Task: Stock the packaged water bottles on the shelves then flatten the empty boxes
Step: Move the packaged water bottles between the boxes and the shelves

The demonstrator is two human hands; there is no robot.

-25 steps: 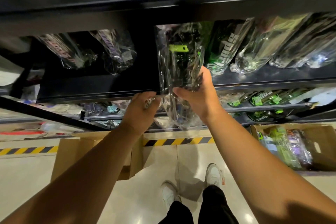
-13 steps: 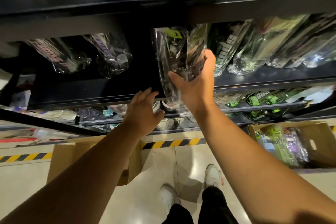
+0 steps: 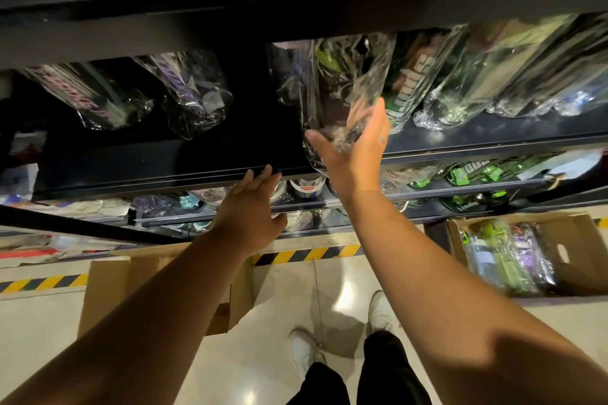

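While the wrapped bottle (image 3: 332, 99) sits on the shelf (image 3: 164, 161) beside the green-label row (image 3: 414, 85), R grip (image 3: 355, 151) presses it w/ straight fingers & L grip (image 3: 250, 207) hangs loose, holding nothing, at the shelf edge.

Two hands (image 3: 250, 207) (image 3: 353, 151), two cardboard boxes (image 3: 108, 289) (image 3: 575, 260) — and two white shoes (image 3: 304, 348) (image 3: 381, 309).

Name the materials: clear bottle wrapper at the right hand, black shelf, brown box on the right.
Clear crinkled wrapper: thin glossy plastic film, creased with glints. Black shelf: likely painted metal, smooth with dull sheen. Brown open box: matt cardboard, judging by folded flaps and hand-hole.
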